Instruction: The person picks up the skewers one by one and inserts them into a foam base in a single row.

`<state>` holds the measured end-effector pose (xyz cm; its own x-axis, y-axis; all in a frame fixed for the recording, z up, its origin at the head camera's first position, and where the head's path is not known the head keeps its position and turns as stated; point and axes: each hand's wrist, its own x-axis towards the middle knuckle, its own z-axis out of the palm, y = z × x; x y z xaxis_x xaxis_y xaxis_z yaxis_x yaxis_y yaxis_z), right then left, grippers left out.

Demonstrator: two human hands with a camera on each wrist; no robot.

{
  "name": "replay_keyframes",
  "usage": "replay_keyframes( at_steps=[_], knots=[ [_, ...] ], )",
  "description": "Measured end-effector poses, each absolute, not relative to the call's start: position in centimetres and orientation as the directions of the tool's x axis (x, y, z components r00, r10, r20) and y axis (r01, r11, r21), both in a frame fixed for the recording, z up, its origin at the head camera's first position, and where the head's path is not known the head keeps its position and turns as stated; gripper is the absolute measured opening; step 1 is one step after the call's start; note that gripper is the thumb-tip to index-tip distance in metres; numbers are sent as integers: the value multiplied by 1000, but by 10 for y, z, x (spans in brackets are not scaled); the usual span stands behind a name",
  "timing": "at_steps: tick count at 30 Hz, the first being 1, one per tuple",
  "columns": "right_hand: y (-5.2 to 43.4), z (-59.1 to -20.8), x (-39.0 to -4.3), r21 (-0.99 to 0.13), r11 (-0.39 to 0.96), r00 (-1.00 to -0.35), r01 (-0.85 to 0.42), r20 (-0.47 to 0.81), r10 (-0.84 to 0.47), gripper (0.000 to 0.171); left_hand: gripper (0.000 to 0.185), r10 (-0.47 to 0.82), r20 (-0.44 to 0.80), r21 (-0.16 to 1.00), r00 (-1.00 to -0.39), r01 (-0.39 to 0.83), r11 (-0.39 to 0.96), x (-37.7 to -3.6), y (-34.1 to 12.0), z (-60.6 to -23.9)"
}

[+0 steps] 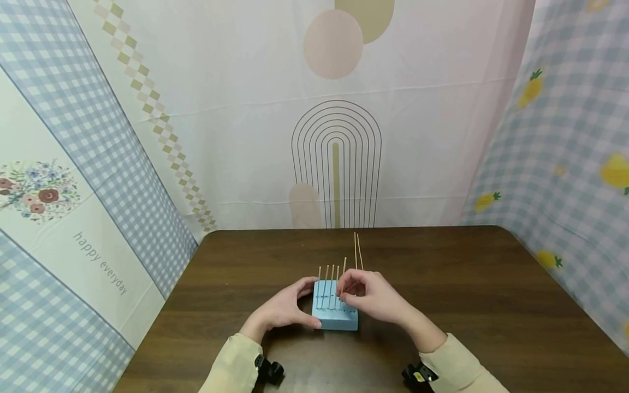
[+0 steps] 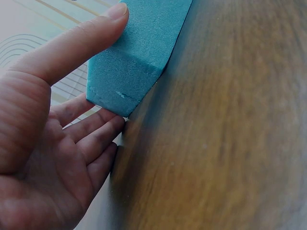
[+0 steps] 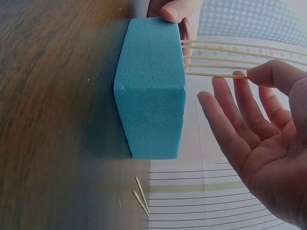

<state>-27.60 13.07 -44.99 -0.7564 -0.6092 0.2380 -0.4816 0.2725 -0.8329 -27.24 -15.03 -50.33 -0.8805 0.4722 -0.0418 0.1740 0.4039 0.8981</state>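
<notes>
A light blue foam block (image 1: 335, 322) sits on the table, its top dotted with small holes. Several thin wooden sticks (image 1: 327, 279) stand upright in a row across it. My left hand (image 1: 282, 310) grips the block from the left, thumb at the front face and fingers round the far side; in the left wrist view the thumb presses the block's side (image 2: 139, 43). Over the block's right part, my right hand (image 1: 375, 297) pinches one stick (image 3: 211, 74) between thumb and fingers. In the right wrist view that stick's lower end meets the block's top face.
Two loose sticks (image 1: 356, 251) lie on the brown wooden table (image 1: 245, 262) behind the right hand. Patterned cloths hang at the back (image 1: 236, 136) and along both sides. Dark camera mounts (image 1: 269, 371) are strapped to both wrists.
</notes>
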Motion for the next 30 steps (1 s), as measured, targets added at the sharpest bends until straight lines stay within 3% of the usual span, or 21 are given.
replay_keyframes(
  at_steps=[30],
  knots=[
    [127, -456, -272, -765, 401, -787, -504, 216, -578, 20, 103, 475, -34, 891, -880, 188, 413, -275, -151, -506]
  ],
)
